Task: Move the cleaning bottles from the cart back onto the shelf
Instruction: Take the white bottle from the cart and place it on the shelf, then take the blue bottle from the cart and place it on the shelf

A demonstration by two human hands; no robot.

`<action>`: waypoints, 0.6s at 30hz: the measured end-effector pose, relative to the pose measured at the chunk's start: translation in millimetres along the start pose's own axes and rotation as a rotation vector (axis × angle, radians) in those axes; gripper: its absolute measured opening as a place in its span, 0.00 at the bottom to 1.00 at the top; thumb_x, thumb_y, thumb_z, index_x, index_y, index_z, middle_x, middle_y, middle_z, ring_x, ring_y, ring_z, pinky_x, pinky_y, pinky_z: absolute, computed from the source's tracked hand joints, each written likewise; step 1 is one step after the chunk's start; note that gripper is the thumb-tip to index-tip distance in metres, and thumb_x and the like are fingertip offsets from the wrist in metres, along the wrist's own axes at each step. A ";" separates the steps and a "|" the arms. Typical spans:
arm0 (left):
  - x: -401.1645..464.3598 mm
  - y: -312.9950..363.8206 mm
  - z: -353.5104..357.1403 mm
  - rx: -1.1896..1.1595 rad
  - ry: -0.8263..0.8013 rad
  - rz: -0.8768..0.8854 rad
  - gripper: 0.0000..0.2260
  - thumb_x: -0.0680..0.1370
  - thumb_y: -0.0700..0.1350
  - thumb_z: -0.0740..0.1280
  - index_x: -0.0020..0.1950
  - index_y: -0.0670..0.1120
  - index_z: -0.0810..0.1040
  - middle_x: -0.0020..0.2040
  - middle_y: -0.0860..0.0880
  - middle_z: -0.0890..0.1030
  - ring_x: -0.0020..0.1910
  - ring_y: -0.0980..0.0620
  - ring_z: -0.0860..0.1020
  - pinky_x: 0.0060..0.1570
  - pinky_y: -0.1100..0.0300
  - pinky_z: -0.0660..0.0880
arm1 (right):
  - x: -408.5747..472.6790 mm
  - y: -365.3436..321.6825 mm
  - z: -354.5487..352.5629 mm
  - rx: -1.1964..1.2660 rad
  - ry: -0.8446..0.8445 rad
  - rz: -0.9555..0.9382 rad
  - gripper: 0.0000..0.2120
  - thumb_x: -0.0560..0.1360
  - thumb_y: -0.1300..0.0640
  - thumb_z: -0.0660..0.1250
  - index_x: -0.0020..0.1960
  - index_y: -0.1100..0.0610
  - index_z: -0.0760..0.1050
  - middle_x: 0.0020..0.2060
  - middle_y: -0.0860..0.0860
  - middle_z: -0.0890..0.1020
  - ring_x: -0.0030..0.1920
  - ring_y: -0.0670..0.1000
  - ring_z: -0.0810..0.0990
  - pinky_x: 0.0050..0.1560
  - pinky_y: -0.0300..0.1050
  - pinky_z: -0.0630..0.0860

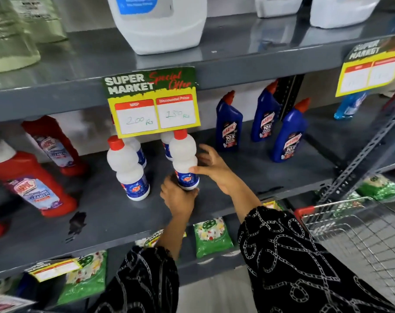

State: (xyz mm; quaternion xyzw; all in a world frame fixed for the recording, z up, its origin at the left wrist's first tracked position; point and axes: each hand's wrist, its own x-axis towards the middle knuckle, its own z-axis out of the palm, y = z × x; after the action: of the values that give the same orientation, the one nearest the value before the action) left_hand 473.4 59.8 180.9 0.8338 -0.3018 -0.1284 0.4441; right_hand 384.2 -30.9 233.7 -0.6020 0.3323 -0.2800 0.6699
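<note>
A white cleaning bottle with a red cap and blue label stands on the grey middle shelf. My left hand wraps around its base from below. My right hand rests against its right side, thumb on the label, fingers spread behind it. A matching white bottle stands just to the left, and two more stand behind, partly hidden by a price sign. The wire cart is at the lower right; the part in view holds no bottles.
Three blue bottles stand to the right on the same shelf, red bottles to the left. Large white jugs sit on the shelf above. Green packets lie on the shelf below. A slotted metal upright rises beside the cart.
</note>
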 end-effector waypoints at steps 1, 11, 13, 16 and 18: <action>-16.4 4.5 5.9 -0.044 0.083 0.007 0.33 0.63 0.40 0.77 0.64 0.36 0.68 0.61 0.36 0.74 0.61 0.36 0.70 0.62 0.49 0.62 | -6.0 1.0 -8.4 0.004 0.046 0.000 0.38 0.66 0.61 0.76 0.71 0.49 0.64 0.65 0.51 0.72 0.65 0.50 0.72 0.60 0.45 0.73; -152.3 100.7 150.0 -0.360 -0.393 0.258 0.11 0.68 0.31 0.65 0.49 0.39 0.72 0.47 0.37 0.77 0.47 0.40 0.76 0.50 0.45 0.74 | -119.5 41.8 -167.0 0.389 0.688 -0.118 0.09 0.73 0.67 0.67 0.47 0.55 0.79 0.38 0.52 0.83 0.39 0.50 0.81 0.44 0.43 0.76; -183.7 111.6 188.1 -0.361 -0.631 0.165 0.13 0.70 0.31 0.67 0.53 0.39 0.73 0.47 0.39 0.80 0.46 0.43 0.78 0.47 0.50 0.76 | -151.8 63.0 -206.6 0.394 0.790 -0.099 0.09 0.73 0.67 0.66 0.45 0.54 0.78 0.33 0.49 0.84 0.34 0.47 0.81 0.40 0.41 0.78; -239.3 112.8 246.1 -0.303 -1.074 0.022 0.22 0.74 0.34 0.67 0.67 0.37 0.66 0.52 0.47 0.77 0.52 0.50 0.78 0.48 0.62 0.79 | -209.8 104.9 -267.5 0.286 0.951 -0.005 0.10 0.73 0.67 0.67 0.43 0.52 0.79 0.32 0.49 0.83 0.33 0.45 0.80 0.37 0.38 0.79; -278.5 105.6 281.6 -0.177 -1.307 -0.011 0.26 0.73 0.32 0.69 0.68 0.38 0.63 0.52 0.45 0.75 0.48 0.56 0.79 0.45 0.62 0.77 | -251.7 141.0 -302.1 0.268 1.046 0.090 0.11 0.73 0.69 0.66 0.45 0.54 0.79 0.35 0.50 0.83 0.34 0.45 0.80 0.38 0.37 0.78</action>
State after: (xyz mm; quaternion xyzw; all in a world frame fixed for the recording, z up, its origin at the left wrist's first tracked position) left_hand 78.0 0.4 91.1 0.5459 -0.4933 -0.6349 0.2357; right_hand -12.3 -6.5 104.5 -0.2767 0.6082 -0.5534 0.4973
